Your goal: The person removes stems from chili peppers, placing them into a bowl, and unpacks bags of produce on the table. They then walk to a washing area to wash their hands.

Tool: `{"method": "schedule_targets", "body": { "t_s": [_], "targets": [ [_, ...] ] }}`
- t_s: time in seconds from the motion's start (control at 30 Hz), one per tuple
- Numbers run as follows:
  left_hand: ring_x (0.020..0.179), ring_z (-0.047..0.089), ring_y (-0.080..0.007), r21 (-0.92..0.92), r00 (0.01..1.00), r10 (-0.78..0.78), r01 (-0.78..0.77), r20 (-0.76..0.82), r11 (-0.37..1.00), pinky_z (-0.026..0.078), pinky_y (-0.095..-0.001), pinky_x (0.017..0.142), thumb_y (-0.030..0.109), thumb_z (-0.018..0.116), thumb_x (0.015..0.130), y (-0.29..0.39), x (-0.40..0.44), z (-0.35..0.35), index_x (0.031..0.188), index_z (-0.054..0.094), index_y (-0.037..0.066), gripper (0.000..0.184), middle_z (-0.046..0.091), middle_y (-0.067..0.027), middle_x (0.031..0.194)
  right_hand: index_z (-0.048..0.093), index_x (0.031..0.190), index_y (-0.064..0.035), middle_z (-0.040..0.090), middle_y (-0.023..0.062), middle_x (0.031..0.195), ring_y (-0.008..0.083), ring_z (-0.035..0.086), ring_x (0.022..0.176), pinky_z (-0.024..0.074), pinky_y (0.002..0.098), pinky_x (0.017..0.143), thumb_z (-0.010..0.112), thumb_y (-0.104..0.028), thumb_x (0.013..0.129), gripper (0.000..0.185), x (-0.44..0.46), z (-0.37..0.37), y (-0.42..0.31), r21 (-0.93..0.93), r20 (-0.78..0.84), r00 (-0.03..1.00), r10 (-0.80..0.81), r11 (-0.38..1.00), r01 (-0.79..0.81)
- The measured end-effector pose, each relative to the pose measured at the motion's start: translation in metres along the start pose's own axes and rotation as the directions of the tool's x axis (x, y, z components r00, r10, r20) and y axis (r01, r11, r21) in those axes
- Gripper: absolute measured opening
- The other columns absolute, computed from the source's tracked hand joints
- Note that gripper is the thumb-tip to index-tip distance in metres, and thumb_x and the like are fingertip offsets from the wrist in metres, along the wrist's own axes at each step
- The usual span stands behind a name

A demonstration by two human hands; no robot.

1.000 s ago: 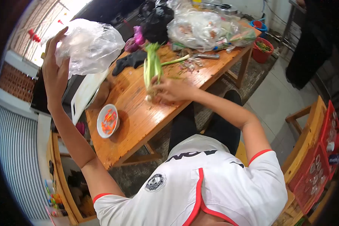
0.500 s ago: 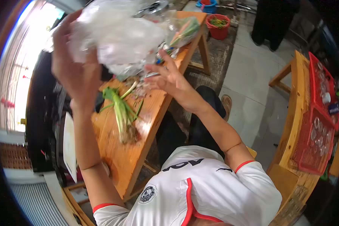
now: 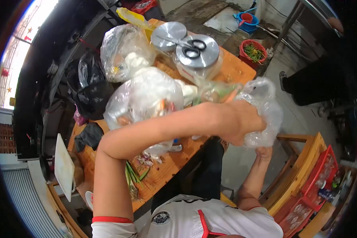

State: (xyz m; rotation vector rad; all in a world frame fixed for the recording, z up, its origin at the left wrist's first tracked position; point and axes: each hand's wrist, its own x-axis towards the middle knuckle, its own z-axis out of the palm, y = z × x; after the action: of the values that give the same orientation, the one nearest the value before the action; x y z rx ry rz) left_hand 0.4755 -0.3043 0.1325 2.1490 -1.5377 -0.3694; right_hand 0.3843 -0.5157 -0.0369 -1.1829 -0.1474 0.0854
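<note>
My left hand (image 3: 244, 123) reaches across to the right, its fingers closed on a clear plastic bag (image 3: 265, 99) beyond the table's right edge. My right hand (image 3: 263, 151) comes up from below against the same bag; its fingers are hidden behind the plastic. Beside my left hand lies a bag of vegetables (image 3: 216, 93) with green and orange showing through. A large translucent bag (image 3: 146, 95) of mixed items sits behind my left forearm. Green onions (image 3: 134, 180) lie near the table's front, partly covered by my left arm, with purplish peelings (image 3: 146, 160) close by.
Black-handled scissors (image 3: 192, 48) rest on round metal lids (image 3: 204, 59) at the table's back. A black bag (image 3: 89, 87) and white cutting board (image 3: 64, 166) are at left. Red baskets (image 3: 319, 178) stand on a wooden bench at right. A person in dark clothes (image 3: 321, 79) stands beyond.
My left hand and the plastic bag have swung from the upper left to the right, past the table edge. My right hand, open before, has moved right and down to the bag.
</note>
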Motion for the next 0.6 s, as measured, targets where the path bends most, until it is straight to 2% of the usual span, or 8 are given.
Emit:
{"method": "schedule_targets", "body": {
  "t_s": [0.07, 0.1, 0.2, 0.3, 0.4, 0.5, 0.53, 0.6],
  "targets": [
    [0.087, 0.066, -0.0275, 0.189, 0.985, -0.005, 0.038, -0.172, 0.981, 0.049, -0.0386, 0.068, 0.008, 0.066, 0.072, -0.007, 0.012, 0.001, 0.104, 0.061, 0.004, 0.033, 0.066, -0.0154, 0.078, 0.028, 0.146, -0.0071, 0.043, 0.0088, 0.142, 0.0259, 0.036, 0.136, 0.0293, 0.0427, 0.113, 0.077, -0.027, 0.078, 0.086, 0.011, -0.002, -0.005, 0.027, -0.036, 0.996, 0.077, 0.997, -0.076],
    [0.090, 0.064, -0.0226, 0.325, 0.982, -0.190, 0.180, -0.001, 0.928, 0.048, -0.0324, 0.067, 0.007, 0.065, 0.072, 0.013, 0.024, -0.031, 0.108, 0.058, 0.005, 0.036, 0.065, -0.0119, 0.087, 0.029, 0.145, -0.0073, 0.044, 0.0077, 0.140, 0.0244, 0.037, 0.135, 0.0320, 0.0402, 0.111, 0.075, -0.019, 0.078, 0.082, 0.021, 0.005, -0.018, 0.157, -0.098, 0.982, 0.162, 0.977, -0.145],
    [0.082, 0.060, -0.0228, 0.391, 0.937, -0.162, 0.280, -0.309, 0.877, 0.046, -0.0326, 0.068, 0.016, 0.067, 0.073, 0.015, 0.052, -0.052, 0.099, 0.056, 0.008, 0.030, 0.060, -0.0113, 0.098, 0.029, 0.145, -0.0088, 0.043, 0.0072, 0.140, 0.0238, 0.040, 0.132, 0.0344, 0.0399, 0.110, 0.072, -0.017, 0.081, 0.078, 0.063, 0.020, -0.072, 0.138, -0.203, 0.974, 0.101, 0.988, -0.073],
    [0.088, 0.056, -0.0233, 0.360, 0.866, -0.183, 0.374, -0.466, 0.855, 0.045, -0.0322, 0.070, 0.014, 0.067, 0.073, 0.026, 0.071, -0.084, 0.108, 0.052, 0.010, 0.038, 0.052, -0.0112, 0.115, 0.034, 0.143, -0.0055, 0.046, 0.0082, 0.138, 0.0230, 0.042, 0.131, 0.0358, 0.0384, 0.108, 0.069, -0.017, 0.085, 0.069, 0.105, 0.003, -0.113, 0.015, -0.284, 0.945, 0.162, 0.986, -0.164],
    [0.106, 0.056, -0.0297, 0.004, 0.811, -0.362, 0.409, -0.460, 0.912, 0.048, -0.0387, 0.084, 0.010, 0.067, 0.075, 0.041, 0.090, -0.091, 0.122, 0.049, 0.011, 0.051, 0.047, -0.0148, 0.128, 0.043, 0.137, -0.0009, 0.050, 0.0096, 0.135, 0.0217, 0.044, 0.129, 0.0367, 0.0369, 0.106, 0.067, -0.020, 0.088, 0.058, 0.146, -0.053, -0.130, 0.042, -0.346, 0.871, 0.348, 0.933, -0.356],
    [0.114, 0.052, -0.0337, -0.335, 0.774, -0.518, 0.410, -0.363, 0.848, 0.046, -0.0413, 0.094, 0.011, 0.070, 0.074, 0.042, 0.088, -0.065, 0.124, 0.048, 0.010, 0.055, 0.046, -0.0155, 0.131, 0.046, 0.131, 0.0035, 0.053, 0.0134, 0.130, 0.0248, 0.051, 0.121, 0.0397, 0.0364, 0.104, 0.064, -0.014, 0.089, 0.049, 0.183, -0.089, -0.151, 0.064, -0.412, 0.826, 0.385, 0.916, -0.395],
    [0.121, 0.049, -0.0348, -0.363, 0.770, -0.581, 0.479, -0.264, 0.799, 0.044, -0.0422, 0.099, 0.012, 0.073, 0.074, 0.042, 0.086, -0.057, 0.125, 0.048, 0.011, 0.057, 0.045, -0.0154, 0.133, 0.046, 0.131, 0.0034, 0.053, 0.0129, 0.130, 0.0251, 0.051, 0.121, 0.0398, 0.0372, 0.103, 0.065, -0.015, 0.088, 0.050, 0.192, -0.114, -0.144, 0.070, -0.435, 0.808, 0.398, 0.909, -0.410],
    [0.122, 0.047, -0.0354, -0.462, 0.720, -0.661, 0.522, -0.213, 0.717, 0.041, -0.0430, 0.102, 0.013, 0.072, 0.076, 0.043, 0.079, -0.053, 0.127, 0.050, 0.011, 0.056, 0.045, -0.0151, 0.135, 0.045, 0.132, 0.0024, 0.052, 0.0125, 0.131, 0.0262, 0.050, 0.122, 0.0395, 0.0385, 0.103, 0.066, -0.017, 0.087, 0.054, 0.209, -0.160, -0.134, 0.129, -0.489, 0.749, 0.447, 0.886, -0.445]
  ]
}}
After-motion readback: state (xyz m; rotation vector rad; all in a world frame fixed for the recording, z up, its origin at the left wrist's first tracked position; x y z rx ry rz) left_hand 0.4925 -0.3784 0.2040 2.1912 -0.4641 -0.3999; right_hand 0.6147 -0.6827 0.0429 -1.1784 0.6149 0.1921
